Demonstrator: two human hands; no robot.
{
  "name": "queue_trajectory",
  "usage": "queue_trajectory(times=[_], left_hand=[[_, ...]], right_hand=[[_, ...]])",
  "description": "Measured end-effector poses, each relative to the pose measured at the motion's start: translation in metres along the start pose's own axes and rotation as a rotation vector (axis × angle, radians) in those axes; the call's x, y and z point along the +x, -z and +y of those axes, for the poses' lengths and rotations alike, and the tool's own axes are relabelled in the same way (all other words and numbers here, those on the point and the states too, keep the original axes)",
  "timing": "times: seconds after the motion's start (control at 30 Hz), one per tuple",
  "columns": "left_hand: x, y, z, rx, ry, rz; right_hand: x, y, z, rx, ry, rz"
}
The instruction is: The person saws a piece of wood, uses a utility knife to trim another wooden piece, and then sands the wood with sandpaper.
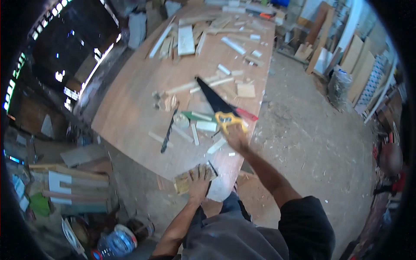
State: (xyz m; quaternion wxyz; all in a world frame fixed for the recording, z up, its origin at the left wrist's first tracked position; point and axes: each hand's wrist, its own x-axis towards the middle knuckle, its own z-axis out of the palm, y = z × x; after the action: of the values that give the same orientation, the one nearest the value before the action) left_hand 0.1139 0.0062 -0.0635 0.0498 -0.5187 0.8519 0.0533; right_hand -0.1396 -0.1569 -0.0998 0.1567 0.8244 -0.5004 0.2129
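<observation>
My right hand (237,138) is wrapped round the yellow handle of a handsaw (215,99). The dark blade slants up and left above the table (125,102), its tip near some thin wood strips (199,85). At the table's near edge, my left hand (199,182) grips a wooden block (182,183) from above, its fingers laid across the top to the far side. A short dark stick-like thing (212,168) lies by the block's right end. Beyond my left hand a long dark tool, perhaps a drill bit (167,136), lies beside a roll of tape (181,121).
Wood offcuts (186,40) are heaped at the table's far end. Something red (247,114) lies by the saw at the right edge. Boards (320,39) lean against the right wall. Left of me are stacked planks (78,197) and a large clear bottle (115,243) on the floor.
</observation>
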Motion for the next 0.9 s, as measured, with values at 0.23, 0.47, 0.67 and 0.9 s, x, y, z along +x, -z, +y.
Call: queue_trajectory(times=[0.23, 0.47, 0.67, 0.9], left_hand=[[0.008, -0.023, 0.036, -0.173, 0.154, -0.110], [-0.050, -0.038, -0.004, -0.491, 0.739, 0.121], [-0.047, -0.038, 0.008, -0.764, 1.119, 0.066], [-0.052, -0.041, 0.015, -1.400, 1.272, 0.357]], right_hand=[[0.035, -0.069, 0.060, 0.130, 0.063, -0.173], [0.022, -0.041, 0.110, 0.148, -0.387, -0.049], [-0.014, -0.045, 0.128, 0.115, -0.531, -0.515], [-0.018, -0.017, 0.132, 0.143, -0.763, -0.715]])
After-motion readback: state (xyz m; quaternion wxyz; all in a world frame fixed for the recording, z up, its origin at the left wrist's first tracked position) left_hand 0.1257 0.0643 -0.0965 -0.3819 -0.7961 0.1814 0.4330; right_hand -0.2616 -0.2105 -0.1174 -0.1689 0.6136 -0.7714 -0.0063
